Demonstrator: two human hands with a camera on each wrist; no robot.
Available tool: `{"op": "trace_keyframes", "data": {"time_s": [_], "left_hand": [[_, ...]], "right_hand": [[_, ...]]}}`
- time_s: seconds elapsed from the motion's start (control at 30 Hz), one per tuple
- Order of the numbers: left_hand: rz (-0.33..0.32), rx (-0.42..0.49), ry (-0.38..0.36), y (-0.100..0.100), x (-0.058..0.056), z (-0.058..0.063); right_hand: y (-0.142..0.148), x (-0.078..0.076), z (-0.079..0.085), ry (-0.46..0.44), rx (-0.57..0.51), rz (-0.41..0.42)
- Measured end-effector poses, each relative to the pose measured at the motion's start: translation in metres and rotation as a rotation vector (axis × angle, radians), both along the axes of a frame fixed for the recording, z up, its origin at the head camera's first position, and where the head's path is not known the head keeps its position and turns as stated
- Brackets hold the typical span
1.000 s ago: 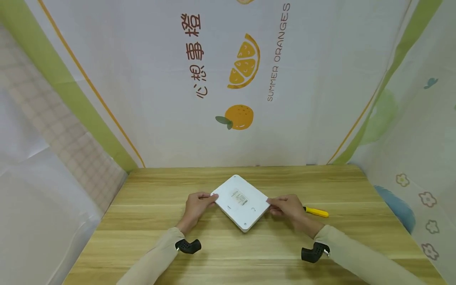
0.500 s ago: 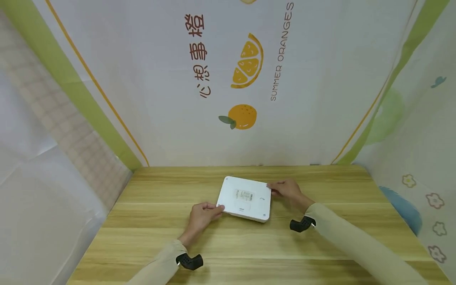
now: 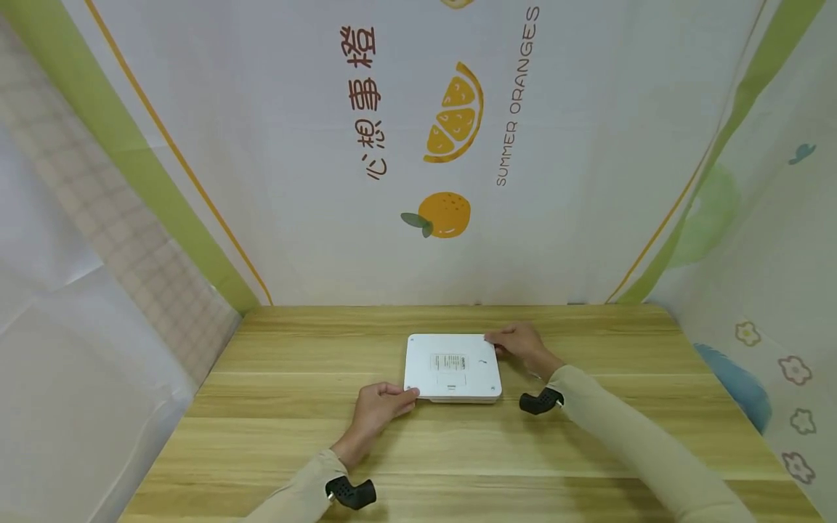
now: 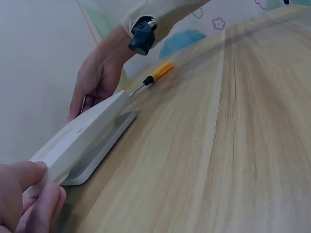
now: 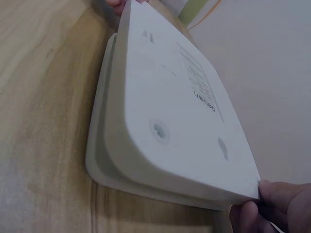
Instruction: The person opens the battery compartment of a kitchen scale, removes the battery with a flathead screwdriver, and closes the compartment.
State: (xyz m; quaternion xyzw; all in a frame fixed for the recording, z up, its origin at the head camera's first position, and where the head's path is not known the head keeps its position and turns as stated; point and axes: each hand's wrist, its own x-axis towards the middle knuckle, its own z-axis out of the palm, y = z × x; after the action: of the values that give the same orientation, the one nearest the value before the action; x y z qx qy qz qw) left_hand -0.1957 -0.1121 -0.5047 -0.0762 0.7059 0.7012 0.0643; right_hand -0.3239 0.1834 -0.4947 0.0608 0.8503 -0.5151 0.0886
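A flat, square white device (image 3: 451, 370) lies label side up on the table, with screws in its corners and a printed label. In both wrist views, a narrower gap separates its upper body (image 5: 180, 121) from a thin plate (image 4: 90, 167) underneath. My left hand (image 3: 379, 408) pinches its near left corner between thumb and fingers. At the far right corner, my right hand (image 3: 521, 345) pinches the edge. Beyond the device in the left wrist view lies a screwdriver (image 4: 159, 73) with a yellow and black handle; my right arm mostly hides it from the head view.
The wooden table (image 3: 314, 334) reaches back to a white curtain (image 3: 288, 218) printed with oranges. Another printed cloth (image 3: 758, 290) hangs along the right side, a pale one (image 3: 59, 349) on the left. Black wrist cameras (image 3: 352, 492) sit on both sleeves.
The white device has turned clockwise from a diamond position to nearly square with the table edge. My left hand has come nearer; my right has gone farther back, its arm now covering the screwdriver.
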Motion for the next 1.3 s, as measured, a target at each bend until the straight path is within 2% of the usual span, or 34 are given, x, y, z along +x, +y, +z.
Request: {"op": "trace_keyframes", "data": {"time_s": [0.13,0.3,0.4,0.53,0.67,0.8,1.0,1.1,1.3], "left_hand": [[-0.01,0.072,-0.027,0.002,0.0,-0.004],[-0.03,0.074,-0.034,0.001,-0.004,-0.007],[-0.044,0.055,-0.03,-0.001,-0.007,-0.005],[-0.054,0.033,-0.016,-0.002,-0.007,-0.002],[-0.053,0.014,-0.013,-0.002,-0.005,0.0],[-0.078,0.035,0.01,0.0,-0.006,0.0],[-0.072,0.092,0.054,0.002,-0.005,-0.005],[-0.061,0.107,0.068,0.003,-0.004,-0.006],[-0.056,0.119,0.064,0.002,-0.003,-0.006]], "right_hand": [[-0.001,0.001,0.0,0.01,0.025,-0.002],[0.0,0.001,0.001,0.051,0.085,0.042],[-0.002,0.002,0.005,0.169,0.227,0.124],[-0.01,0.011,0.019,0.41,0.453,0.231],[-0.026,0.032,0.033,0.576,0.505,0.302],[-0.038,0.056,0.033,0.677,0.52,0.362],[-0.049,0.081,0.018,0.709,0.527,0.426],[-0.053,0.086,0.011,0.694,0.526,0.434],[-0.06,0.089,0.002,0.68,0.551,0.393]]}}
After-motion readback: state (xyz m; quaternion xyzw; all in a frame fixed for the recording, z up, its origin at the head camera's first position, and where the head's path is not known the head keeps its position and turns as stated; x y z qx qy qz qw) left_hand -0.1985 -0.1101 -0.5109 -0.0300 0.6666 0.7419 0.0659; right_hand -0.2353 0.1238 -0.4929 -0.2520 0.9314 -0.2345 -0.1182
